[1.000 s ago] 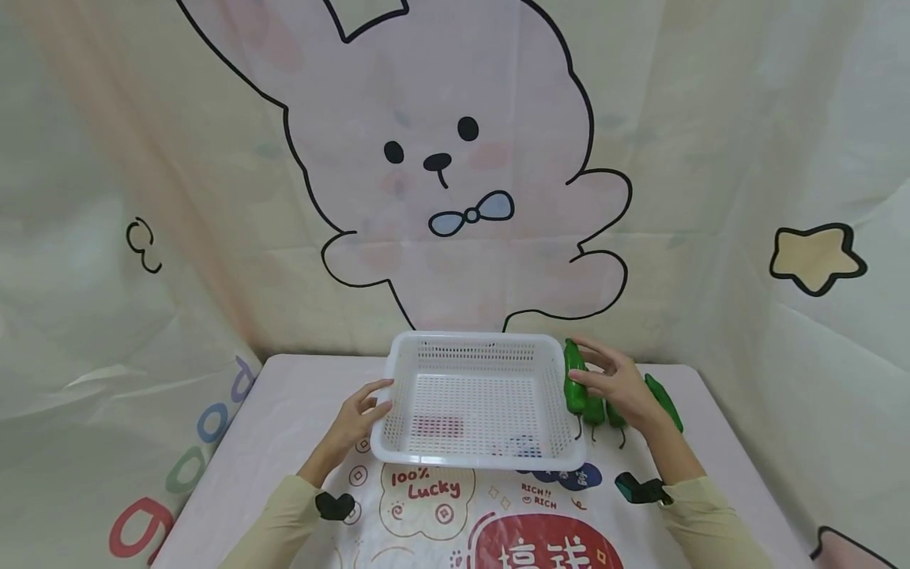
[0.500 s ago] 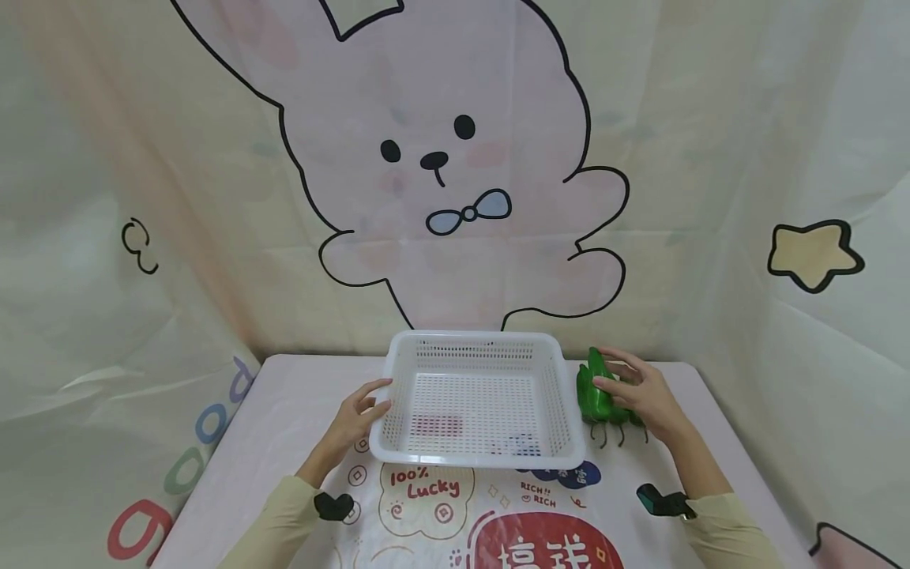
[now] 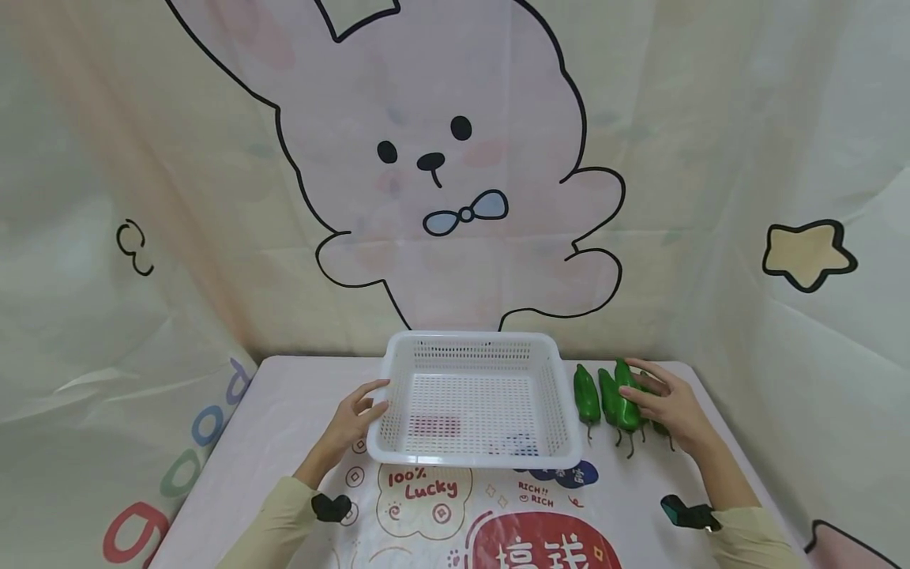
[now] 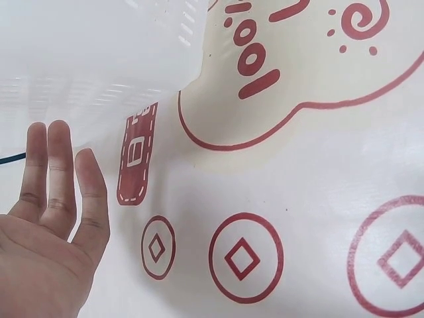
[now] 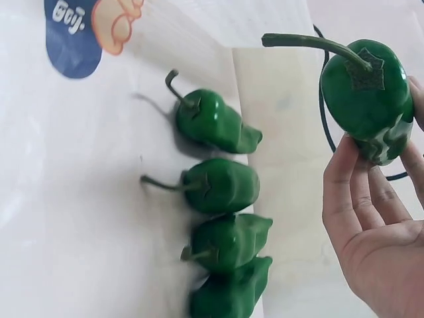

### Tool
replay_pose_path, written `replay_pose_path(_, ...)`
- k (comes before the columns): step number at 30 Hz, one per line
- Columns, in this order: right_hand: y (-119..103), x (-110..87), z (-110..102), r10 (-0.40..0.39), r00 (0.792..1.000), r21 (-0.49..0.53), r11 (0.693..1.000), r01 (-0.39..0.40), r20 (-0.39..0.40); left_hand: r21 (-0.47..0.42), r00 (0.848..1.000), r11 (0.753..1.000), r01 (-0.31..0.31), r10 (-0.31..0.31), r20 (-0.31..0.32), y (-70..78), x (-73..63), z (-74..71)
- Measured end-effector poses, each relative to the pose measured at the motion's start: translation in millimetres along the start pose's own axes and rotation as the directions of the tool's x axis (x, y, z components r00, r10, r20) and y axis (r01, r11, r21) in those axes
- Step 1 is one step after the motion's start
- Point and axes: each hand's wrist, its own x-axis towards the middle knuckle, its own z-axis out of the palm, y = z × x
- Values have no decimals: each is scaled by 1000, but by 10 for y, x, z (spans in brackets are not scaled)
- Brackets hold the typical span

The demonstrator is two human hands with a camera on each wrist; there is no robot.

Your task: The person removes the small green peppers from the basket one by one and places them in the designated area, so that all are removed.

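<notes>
My right hand (image 3: 664,399) holds a green pepper (image 5: 368,93) between thumb and fingers, stem toward me, raised above the table at the right. Below it, several more green peppers (image 5: 218,185) lie side by side in a row, stems all pointing the same way. The leftmost pepper (image 3: 586,393) sits a little apart, near the basket's right side. A white perforated plastic basket (image 3: 475,395) stands in the middle with no pepper in it. My left hand (image 3: 355,415) rests its fingertips on the basket's left rim; its fingers look almost straight in the left wrist view.
The white table (image 3: 306,395) bears a printed cloth with red lettering and a blue patch (image 3: 569,476) near the basket. Behind it hangs a fabric backdrop (image 3: 341,182) with a drawn animal. Dark bands (image 3: 332,507) circle both wrists.
My right hand has carried the pepper rightward from beside the basket, over the row of peppers. The left hand and the basket have stayed in place.
</notes>
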Motion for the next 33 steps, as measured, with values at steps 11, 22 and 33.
replay_pose_path(11, 266, -109, -259, 18, 1000, 8, 1000, -17, -12, 10, 1000, 1000, 1, -1, 2, -1, 4, 9)
replay_pose_path(22, 542, -123, -488, 27, 999, 23, 999, -26, -35, 11, 1000, 1000, 0, 1, -14, -2, -9, 13)
replay_pose_path(33, 653, -91, -708, 35, 998, -87, 995, -40, -54, 7, 1000, 1000, 14, -14, -3, -5, 8, 19)
